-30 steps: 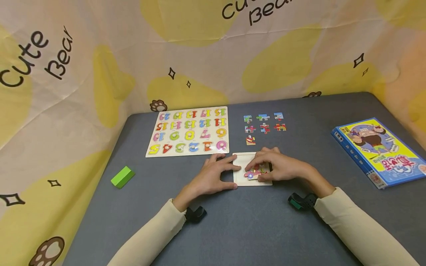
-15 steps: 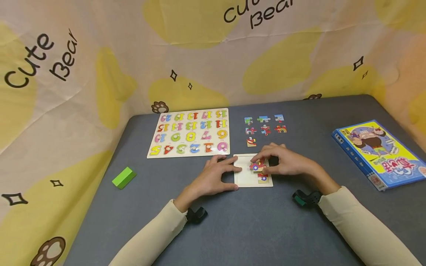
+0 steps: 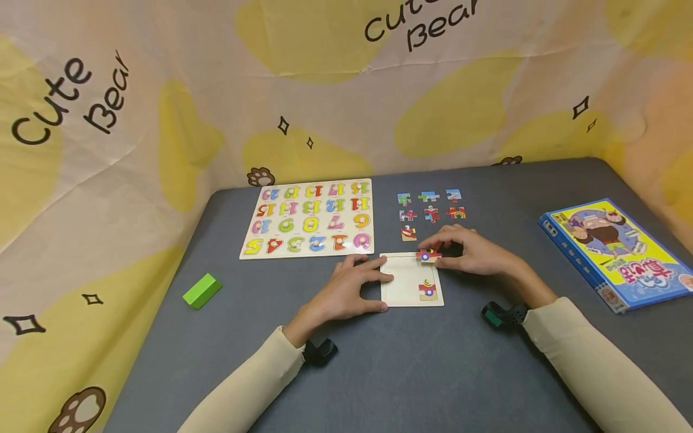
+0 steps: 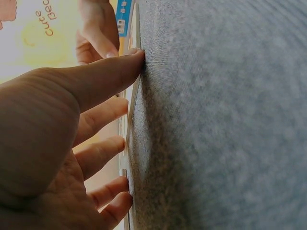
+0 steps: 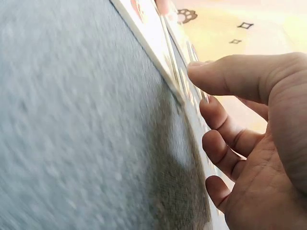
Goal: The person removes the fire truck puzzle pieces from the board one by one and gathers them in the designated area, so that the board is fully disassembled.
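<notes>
A small white puzzle tray (image 3: 397,288) lies in the middle of the grey table in the head view. One puzzle piece (image 3: 428,291) with a wheel pattern sits in its near right corner. My right hand (image 3: 471,252) pinches another red-and-yellow puzzle piece (image 3: 428,256) between thumb and fingers, over the tray's far right edge. My left hand (image 3: 349,288) rests with spread fingers along the tray's left edge, thumb at the near corner. In the left wrist view, the left thumb (image 4: 110,76) touches the tray's edge. Beyond the tray lie several loose puzzle pieces (image 3: 431,214) in rows.
A number board (image 3: 303,234) with coloured figures lies at the back left. A green block (image 3: 202,291) is on the left side of the table. On the right lies a blue-and-yellow box (image 3: 617,252). A patterned cloth (image 3: 335,90) stands behind the table.
My right hand has moved away from me with its puzzle piece, from the tray's near right to its far right edge. The piece in the near corner is now uncovered. The left hand stays put.
</notes>
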### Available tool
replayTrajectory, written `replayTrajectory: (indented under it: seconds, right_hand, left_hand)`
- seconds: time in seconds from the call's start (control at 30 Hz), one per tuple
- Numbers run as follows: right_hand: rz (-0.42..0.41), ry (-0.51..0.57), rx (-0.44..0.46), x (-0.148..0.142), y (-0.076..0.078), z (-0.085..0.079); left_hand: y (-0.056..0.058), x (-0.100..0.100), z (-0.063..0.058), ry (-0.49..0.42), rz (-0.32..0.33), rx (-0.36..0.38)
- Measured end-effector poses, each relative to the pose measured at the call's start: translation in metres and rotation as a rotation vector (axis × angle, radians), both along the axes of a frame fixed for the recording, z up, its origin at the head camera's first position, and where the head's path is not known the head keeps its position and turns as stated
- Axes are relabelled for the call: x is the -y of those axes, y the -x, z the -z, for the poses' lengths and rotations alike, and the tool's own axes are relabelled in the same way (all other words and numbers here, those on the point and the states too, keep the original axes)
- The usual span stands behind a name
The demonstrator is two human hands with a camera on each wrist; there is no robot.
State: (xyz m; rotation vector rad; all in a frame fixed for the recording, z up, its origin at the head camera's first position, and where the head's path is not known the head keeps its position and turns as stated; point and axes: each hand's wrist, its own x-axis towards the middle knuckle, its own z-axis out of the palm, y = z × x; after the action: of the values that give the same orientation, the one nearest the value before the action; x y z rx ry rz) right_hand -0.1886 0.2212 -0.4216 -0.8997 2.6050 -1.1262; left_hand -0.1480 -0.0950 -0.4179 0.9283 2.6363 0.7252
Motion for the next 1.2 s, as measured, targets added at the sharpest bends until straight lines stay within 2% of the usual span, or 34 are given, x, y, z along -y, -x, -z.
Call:
replayTrajectory:
  seconds: [0.47,1.2]
  right_hand:
    - [0.086,-0.042,-0.015,-0.011,0.012,0.003]
    - [0.142,-0.114,-0.018,-0.014,0.03,0.002]
  left_hand:
    - [-0.001,0.0,-0.001,0.002,-0.004,0.005]
    - [0.0,0.001,-0.001,-0.004,-0.005,0.013]
